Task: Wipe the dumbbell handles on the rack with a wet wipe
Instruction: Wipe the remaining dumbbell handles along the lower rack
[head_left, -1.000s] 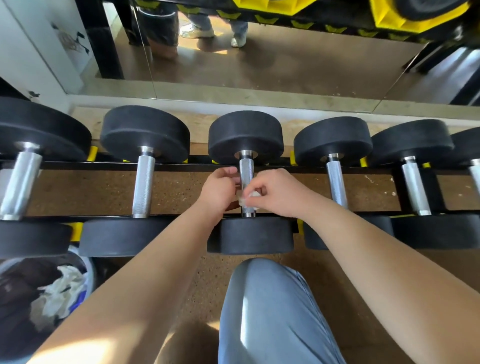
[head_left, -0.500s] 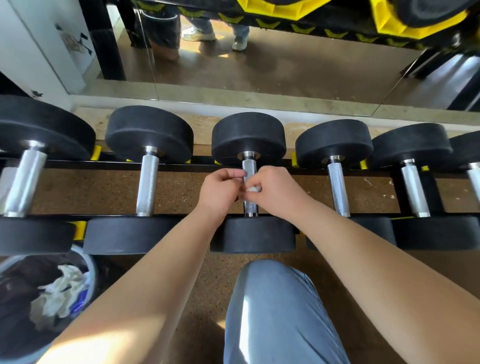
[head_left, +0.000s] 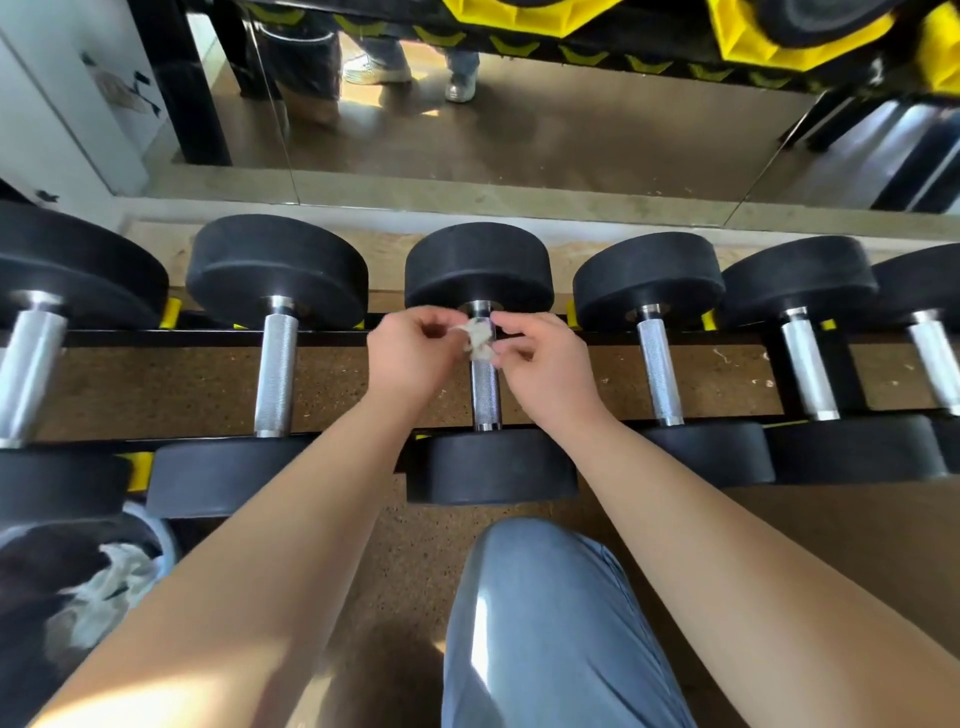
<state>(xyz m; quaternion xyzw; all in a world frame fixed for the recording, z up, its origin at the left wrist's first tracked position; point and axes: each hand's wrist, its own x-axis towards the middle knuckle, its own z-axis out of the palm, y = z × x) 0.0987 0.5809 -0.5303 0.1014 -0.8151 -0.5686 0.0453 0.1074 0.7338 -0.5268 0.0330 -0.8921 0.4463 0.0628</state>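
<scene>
1. Wipe (head_left: 475, 338): a crumpled whitish scrap lies against the far end of the middle dumbbell's handle (head_left: 486, 395), just below the far weight head and right between your two hands.
2. Your left hand (head_left: 410, 358) sits just left of the handle. Its thumb and forefinger are curled in and pinch the left edge of the wipe, and the other fingers are folded toward the palm.
3. Your right hand (head_left: 545, 364) sits just right of the handle. Its fingertips and thumb are curled in and pinch the right side of the wipe where it meets the metal.
4. You cannot tell from this view how far the wipe wraps round the back of the handle.
5. Below the wipe the handle is bare ridged metal, showing between your wrists down to the near weight head.
6. That dumbbell (head_left: 478, 265) lies across the two black rails of the rack (head_left: 156, 339), with one head beyond the far rail and the other in front of the near rail. More dumbbells lie alongside it on both sides, none touching your hands.
7. At lower left a bin (head_left: 163, 545) stands beside the near rail, with crumpled white material inside.
8. Your knee (head_left: 545, 597), in grey trousers, points up at the dumbbell from below.
9. A mirror (head_left: 519, 130) runs along the wall behind the rack.
</scene>
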